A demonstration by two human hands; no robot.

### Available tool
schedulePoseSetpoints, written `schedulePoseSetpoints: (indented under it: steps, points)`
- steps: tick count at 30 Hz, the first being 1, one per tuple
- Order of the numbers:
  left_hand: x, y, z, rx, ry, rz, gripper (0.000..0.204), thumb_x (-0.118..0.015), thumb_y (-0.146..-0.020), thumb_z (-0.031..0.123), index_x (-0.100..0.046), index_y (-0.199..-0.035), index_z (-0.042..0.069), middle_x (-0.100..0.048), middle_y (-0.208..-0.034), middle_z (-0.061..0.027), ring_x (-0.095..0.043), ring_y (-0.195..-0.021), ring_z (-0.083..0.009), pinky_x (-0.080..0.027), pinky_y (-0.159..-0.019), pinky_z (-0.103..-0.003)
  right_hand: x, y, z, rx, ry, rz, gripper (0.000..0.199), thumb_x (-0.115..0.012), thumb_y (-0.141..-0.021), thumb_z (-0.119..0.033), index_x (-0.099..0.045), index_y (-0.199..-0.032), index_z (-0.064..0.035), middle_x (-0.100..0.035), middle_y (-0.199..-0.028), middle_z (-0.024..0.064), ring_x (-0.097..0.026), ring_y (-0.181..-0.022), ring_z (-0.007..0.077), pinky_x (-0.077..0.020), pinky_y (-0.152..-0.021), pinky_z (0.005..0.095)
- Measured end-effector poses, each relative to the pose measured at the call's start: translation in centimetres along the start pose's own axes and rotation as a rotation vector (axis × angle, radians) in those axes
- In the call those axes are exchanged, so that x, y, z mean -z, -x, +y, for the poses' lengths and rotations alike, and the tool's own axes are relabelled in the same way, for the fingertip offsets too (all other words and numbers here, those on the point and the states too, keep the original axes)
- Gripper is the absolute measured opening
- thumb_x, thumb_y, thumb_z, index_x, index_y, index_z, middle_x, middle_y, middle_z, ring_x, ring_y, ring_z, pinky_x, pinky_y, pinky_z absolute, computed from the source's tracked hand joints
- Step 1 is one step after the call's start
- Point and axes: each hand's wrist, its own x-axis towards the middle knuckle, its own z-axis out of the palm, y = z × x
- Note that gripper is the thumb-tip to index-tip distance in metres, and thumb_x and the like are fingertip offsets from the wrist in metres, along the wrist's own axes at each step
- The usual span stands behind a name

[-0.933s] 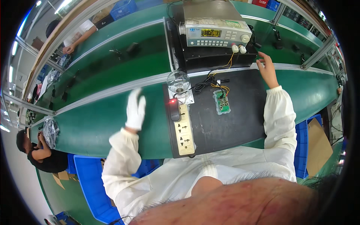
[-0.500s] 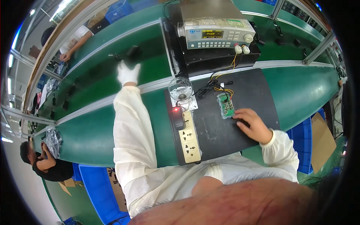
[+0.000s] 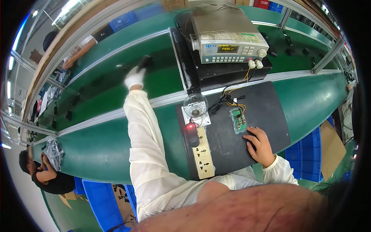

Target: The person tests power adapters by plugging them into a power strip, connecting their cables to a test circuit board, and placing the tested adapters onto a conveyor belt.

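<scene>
Upper left of frame: the adapter [image 3: 145, 61], slanting lengthwise up-right, is being shown just above-right of the left hand [image 3: 134, 78], the nearer; whether it is being gripped cannot be told. Lower right: the right hand [image 3: 261, 147] is being held loosely spread.

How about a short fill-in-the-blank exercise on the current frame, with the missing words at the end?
1. The left hand, at a dark boxy thing, wears a white ____.
2. The bare hand near the circuit board is the person's ____ hand.
3. The charger on the power strip shows a light whose colour is ____.
4. The measuring instrument stands on a box whose colour is ____.

Missing words: glove; right; red; black.
</scene>
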Motion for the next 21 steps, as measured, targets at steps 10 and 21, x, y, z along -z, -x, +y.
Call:
schedulePoseSetpoints:
  steps: [10, 21]
  points:
    - [2.8, 7.4, -4.0, -0.137, 0.841, -0.012, 0.052, -0.080, -0.079, 0.008, -0.059, -0.127, 0.002, -0.067, -0.108, -0.0120, -0.063, -0.102, -0.0167, -0.049, -0.089, -0.028, 0.3, 0.5, 0.5, 0.078, -0.027, 0.017, 0.031, -0.065, -0.083, -0.007, -0.064, -0.114, -0.0064, -0.055, -0.130, 0.0165, -0.052, -0.122, 0.0353, -0.0391, -0.108, 0.0498]
    - [19.3, 30.8, 4.4, -0.148, 1.383, 0.224, 0.047, -0.060, -0.097, 0.028, -0.047, -0.137, 0.008, -0.061, -0.104, -0.0075, -0.060, -0.085, -0.0173, -0.052, -0.085, -0.034, -0.8, 0.4, -3.7, 0.280, -0.564, 0.119, 0.043, -0.060, -0.094, -0.016, -0.051, -0.135, -0.0063, -0.053, -0.133, 0.0164, -0.052, -0.122, 0.0350, -0.0422, -0.103, 0.0427]
